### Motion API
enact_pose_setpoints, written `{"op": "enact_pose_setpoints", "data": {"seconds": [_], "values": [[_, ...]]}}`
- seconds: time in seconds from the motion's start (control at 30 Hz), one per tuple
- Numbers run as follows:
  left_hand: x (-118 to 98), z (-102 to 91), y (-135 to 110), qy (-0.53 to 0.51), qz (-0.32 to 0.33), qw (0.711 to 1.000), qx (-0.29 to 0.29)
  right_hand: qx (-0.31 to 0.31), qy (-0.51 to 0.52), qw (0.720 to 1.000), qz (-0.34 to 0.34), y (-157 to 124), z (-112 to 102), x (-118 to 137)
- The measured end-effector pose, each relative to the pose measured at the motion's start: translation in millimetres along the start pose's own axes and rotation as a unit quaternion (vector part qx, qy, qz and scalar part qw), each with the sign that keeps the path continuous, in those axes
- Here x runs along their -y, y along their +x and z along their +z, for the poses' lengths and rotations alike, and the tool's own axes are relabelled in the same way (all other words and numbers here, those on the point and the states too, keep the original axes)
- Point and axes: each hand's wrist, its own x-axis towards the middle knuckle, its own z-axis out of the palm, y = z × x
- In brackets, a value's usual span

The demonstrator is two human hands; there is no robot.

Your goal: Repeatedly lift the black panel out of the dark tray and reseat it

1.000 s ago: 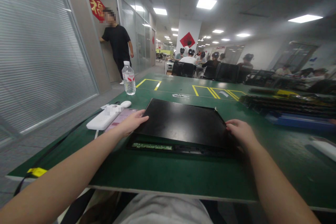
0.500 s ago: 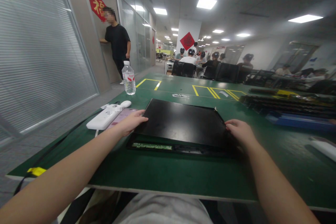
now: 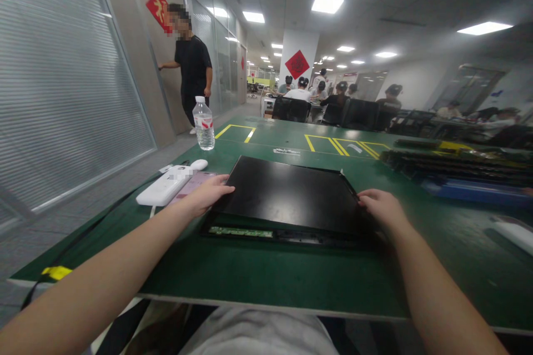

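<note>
A pale grey, softly creased top (image 3: 258,330) is worn on the torso, and both forearms (image 3: 137,252) and hands (image 3: 382,208) are seen uncovered.

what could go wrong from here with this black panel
The left hand and right hand hold the black panel by its sides, so a slip on one side might twist it. Its near edge lies close to the exposed green circuit board, which it could scrape. The left hand might also nudge the pinkish flat object beside it.
</note>
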Motion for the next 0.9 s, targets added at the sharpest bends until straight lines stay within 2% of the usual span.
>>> {"op": "enact_pose_setpoints", "data": {"seconds": [0.33,0.5,0.73,0.9], "values": [[-0.1,-1.1,0.2,0.018,0.004,1.0,-0.009,0.01,0.044,0.999,0.003,1.0,-1.1,-1.5],[1.3,-2.9,1.6,0.037,0.015,0.999,-0.013,-0.008,0.039,0.999,0.006,2.5,-0.7,-6.7],[2.9,-2.8,3.2,0.033,0.018,0.999,-0.023,0.063,-0.022,0.997,0.027,5.7,3.0,-9.1],[2.0,-2.0,2.2,0.051,0.033,0.998,-0.019,0.091,-0.018,0.995,0.04,2.8,1.9,-3.5]]}}
